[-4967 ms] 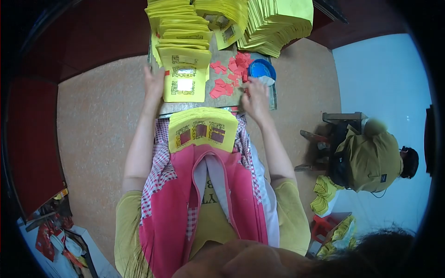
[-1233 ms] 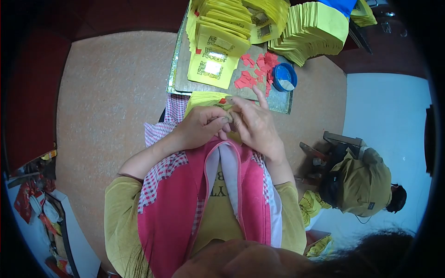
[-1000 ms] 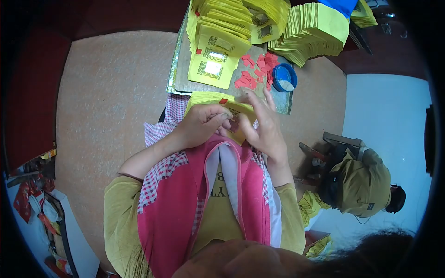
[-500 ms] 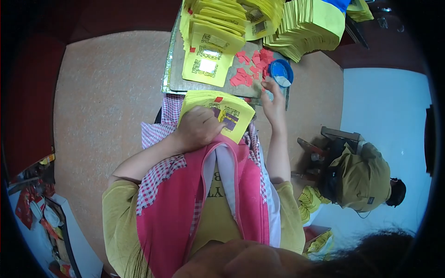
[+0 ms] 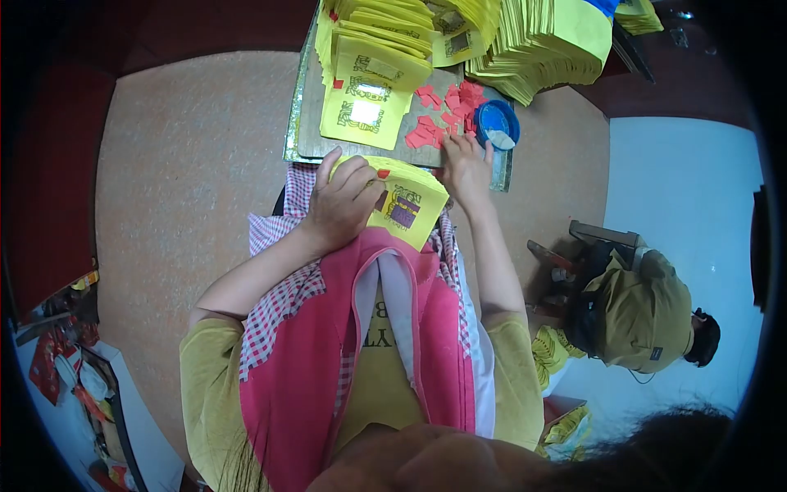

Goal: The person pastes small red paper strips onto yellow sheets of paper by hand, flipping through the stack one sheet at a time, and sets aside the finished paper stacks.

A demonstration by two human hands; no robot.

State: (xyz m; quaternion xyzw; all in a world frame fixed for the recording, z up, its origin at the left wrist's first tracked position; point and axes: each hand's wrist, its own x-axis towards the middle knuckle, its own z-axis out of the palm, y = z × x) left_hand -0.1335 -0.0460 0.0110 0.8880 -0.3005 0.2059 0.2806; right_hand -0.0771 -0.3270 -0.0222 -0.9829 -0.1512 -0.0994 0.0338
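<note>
My left hand [image 5: 344, 201] lies over the left side of a stack of yellow printed paper sheets [image 5: 414, 193] on my lap, its fingers bent at the far edge. A small red paper piece [image 5: 383, 174] sits near that edge. My right hand [image 5: 467, 170] reaches palm down to the near edge of the table, fingers stretched out and fingertips at several loose red paper pieces [image 5: 426, 133]. Whether a piece is under the fingertips is hidden. Just right of them stands a round blue dish [image 5: 516, 123] with a whitish lump [image 5: 500, 140] inside.
Fanned yellow sheets [image 5: 361, 98] with red tabs overlap on the table board [image 5: 311, 135]. A thick pile of yellow paper [image 5: 541, 45] is at the back right. Another person [image 5: 643, 312] sits at the right, beside a wooden stool [image 5: 605, 234]. Assorted items [image 5: 90, 385] fill the lower left.
My right hand has moved left from beside the blue dish to the red pieces, turning palm down. My left hand has shifted toward the stack's far edge, with its fingers less curled.
</note>
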